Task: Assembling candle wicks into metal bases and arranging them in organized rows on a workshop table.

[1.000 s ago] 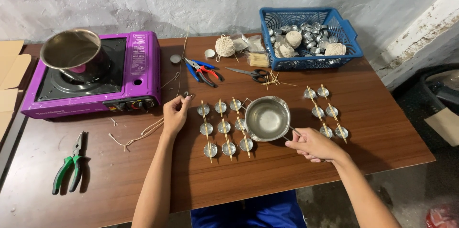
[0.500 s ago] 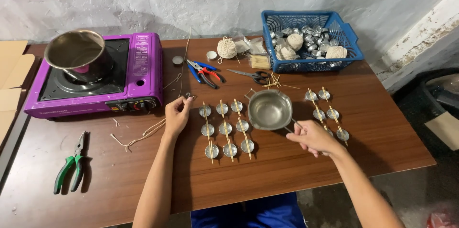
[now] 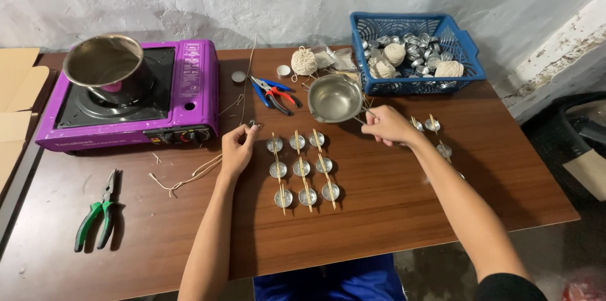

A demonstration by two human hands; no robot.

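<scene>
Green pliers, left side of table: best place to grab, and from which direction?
Grip the green pliers by the two green handles, coming straight down from above. They lie flat on the table with the handles splayed toward the near edge and the metal jaws pointing away toward the purple stove. Nothing crowds them, so a hand could likely close both handles together.

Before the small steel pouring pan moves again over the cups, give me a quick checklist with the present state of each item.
1. Right hand grips the handle of the small round steel pouring pan: ok.
2. Pan is level: cannot tell, it looks slightly tilted.
3. Contents of the pan: cannot tell.
4. Nine small round metal cups stand in three rows with thin wooden sticks laid across them: ok.
5. Left hand rests beside the cups, apart from the pan: ok.
6. Red-and-blue-handled pliers lie close to the pan: not ok.
</scene>
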